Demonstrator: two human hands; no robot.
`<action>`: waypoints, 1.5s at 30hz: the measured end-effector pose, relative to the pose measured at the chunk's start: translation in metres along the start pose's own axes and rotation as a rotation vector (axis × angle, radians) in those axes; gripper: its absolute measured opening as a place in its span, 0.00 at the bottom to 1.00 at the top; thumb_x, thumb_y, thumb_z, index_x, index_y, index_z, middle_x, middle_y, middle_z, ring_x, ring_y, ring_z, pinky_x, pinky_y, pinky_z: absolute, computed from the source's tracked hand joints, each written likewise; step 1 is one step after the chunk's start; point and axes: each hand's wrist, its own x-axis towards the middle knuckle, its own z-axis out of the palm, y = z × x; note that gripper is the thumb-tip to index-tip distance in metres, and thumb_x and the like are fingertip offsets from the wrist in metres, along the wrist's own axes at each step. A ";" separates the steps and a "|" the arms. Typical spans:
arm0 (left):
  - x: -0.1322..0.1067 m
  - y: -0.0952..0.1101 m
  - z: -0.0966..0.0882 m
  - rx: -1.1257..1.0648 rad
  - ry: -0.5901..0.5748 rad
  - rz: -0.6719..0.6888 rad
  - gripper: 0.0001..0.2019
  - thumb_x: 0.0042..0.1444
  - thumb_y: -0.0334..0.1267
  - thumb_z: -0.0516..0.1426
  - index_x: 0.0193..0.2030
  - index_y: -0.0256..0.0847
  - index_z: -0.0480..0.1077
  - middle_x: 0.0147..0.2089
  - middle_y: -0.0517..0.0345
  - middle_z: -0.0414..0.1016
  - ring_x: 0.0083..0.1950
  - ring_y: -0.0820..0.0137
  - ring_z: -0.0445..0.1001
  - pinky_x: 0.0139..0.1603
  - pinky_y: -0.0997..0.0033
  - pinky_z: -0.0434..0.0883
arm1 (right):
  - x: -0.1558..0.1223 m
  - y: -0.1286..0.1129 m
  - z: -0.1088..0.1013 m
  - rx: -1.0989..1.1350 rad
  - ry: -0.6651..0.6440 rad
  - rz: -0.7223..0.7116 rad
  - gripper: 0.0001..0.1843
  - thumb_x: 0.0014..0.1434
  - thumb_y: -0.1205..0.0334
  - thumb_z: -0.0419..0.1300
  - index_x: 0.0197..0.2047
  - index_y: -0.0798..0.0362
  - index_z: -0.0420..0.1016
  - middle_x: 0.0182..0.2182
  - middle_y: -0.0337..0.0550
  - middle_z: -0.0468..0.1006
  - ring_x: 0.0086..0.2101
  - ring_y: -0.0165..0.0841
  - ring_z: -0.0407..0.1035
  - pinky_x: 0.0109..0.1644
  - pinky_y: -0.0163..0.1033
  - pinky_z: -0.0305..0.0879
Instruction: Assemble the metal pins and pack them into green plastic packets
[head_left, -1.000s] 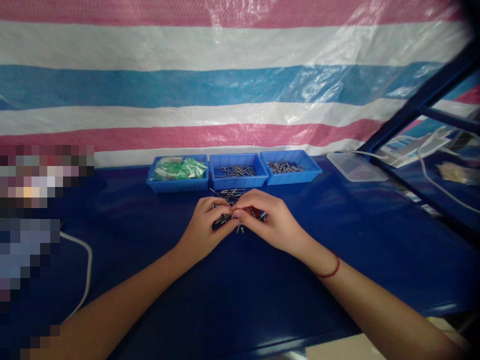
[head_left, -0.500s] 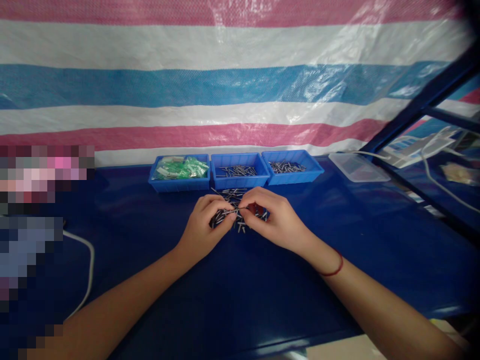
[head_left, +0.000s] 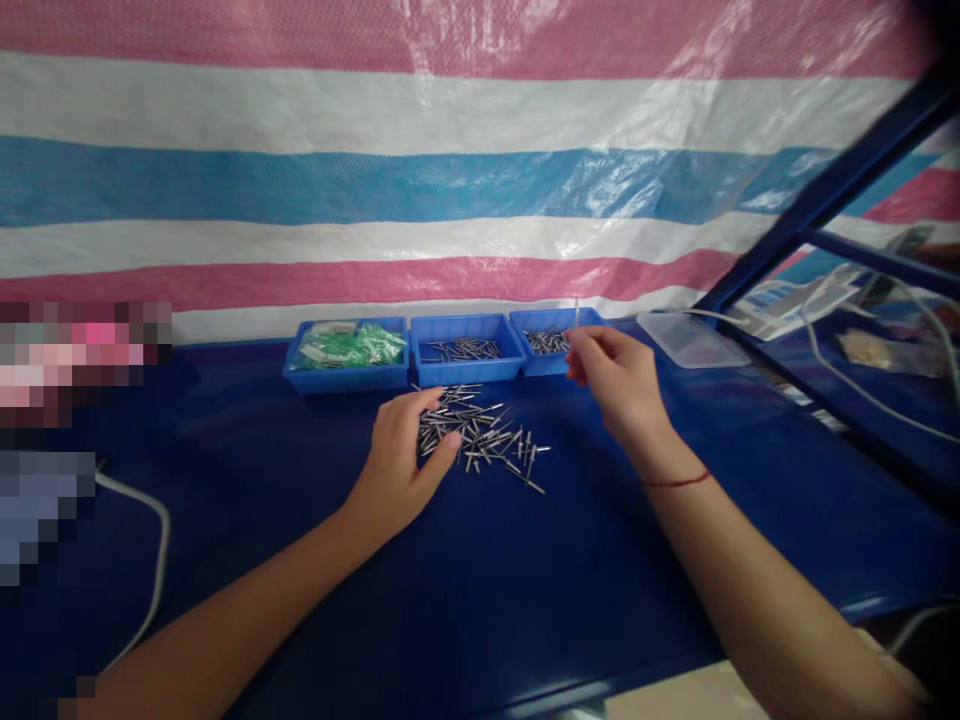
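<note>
A loose pile of metal pop rivets (head_left: 487, 435) lies on the blue tabletop. My left hand (head_left: 401, 450) rests at the pile's left side, thumb and fingers apart, holding nothing I can see. My right hand (head_left: 622, 385) is raised by the right blue bin (head_left: 541, 368), pinching a pop rivet (head_left: 577, 312) whose thin end points up. That bin holds more rivets and is partly hidden by the hand. The middle blue bin (head_left: 466, 372) also contains rivets. In the left blue bin (head_left: 349, 378) lie green and clear plastic bags (head_left: 351, 347).
A clear plastic lid or tray (head_left: 694, 342) lies right of the bins. Striped sheeting (head_left: 375, 185) hangs behind the table (head_left: 480, 590). A dark metal frame (head_left: 772, 255) and white cables stand at the right. Another white cable (head_left: 161, 550) runs at the left, near a blurred-out area.
My hands were together over the pile, fingers pinching at one spot. The right hand has moved right and up to the right bin with a rivet; the left has opened beside the pile.
</note>
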 end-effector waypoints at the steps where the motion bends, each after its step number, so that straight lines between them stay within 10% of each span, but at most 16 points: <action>1: 0.000 0.001 0.000 0.017 -0.017 0.009 0.20 0.61 0.37 0.54 0.59 0.42 0.58 0.53 0.49 0.67 0.57 0.61 0.64 0.60 0.56 0.62 | 0.006 0.003 -0.006 -0.021 0.039 0.023 0.14 0.55 0.52 0.59 0.31 0.55 0.74 0.22 0.39 0.71 0.21 0.28 0.64 0.24 0.33 0.58; 6: 0.001 0.003 -0.002 0.061 -0.094 0.015 0.16 0.62 0.38 0.53 0.56 0.42 0.61 0.55 0.48 0.66 0.59 0.60 0.63 0.60 0.55 0.61 | 0.014 0.001 -0.021 -0.208 -0.052 0.033 0.20 0.57 0.47 0.55 0.30 0.56 0.75 0.24 0.42 0.74 0.22 0.29 0.65 0.24 0.35 0.58; 16: 0.000 0.002 0.001 0.019 -0.066 -0.011 0.20 0.61 0.37 0.53 0.59 0.41 0.56 0.51 0.48 0.69 0.55 0.60 0.65 0.57 0.54 0.63 | -0.029 -0.028 0.001 -0.466 -0.995 -0.489 0.15 0.51 0.52 0.66 0.38 0.54 0.77 0.35 0.44 0.77 0.35 0.35 0.71 0.41 0.39 0.65; 24: 0.004 0.002 0.001 0.033 -0.116 0.005 0.17 0.60 0.36 0.54 0.55 0.40 0.62 0.51 0.48 0.70 0.55 0.59 0.66 0.56 0.54 0.64 | -0.045 -0.026 0.019 -0.518 -0.981 -0.611 0.05 0.58 0.70 0.59 0.35 0.54 0.76 0.31 0.44 0.74 0.33 0.32 0.70 0.38 0.36 0.63; 45: 0.005 0.005 -0.003 0.012 -0.175 0.134 0.06 0.62 0.39 0.54 0.44 0.43 0.68 0.46 0.52 0.71 0.50 0.62 0.68 0.51 0.59 0.67 | -0.060 -0.042 0.025 -0.102 -0.727 -0.457 0.04 0.58 0.67 0.58 0.30 0.53 0.71 0.27 0.38 0.71 0.27 0.26 0.65 0.32 0.32 0.61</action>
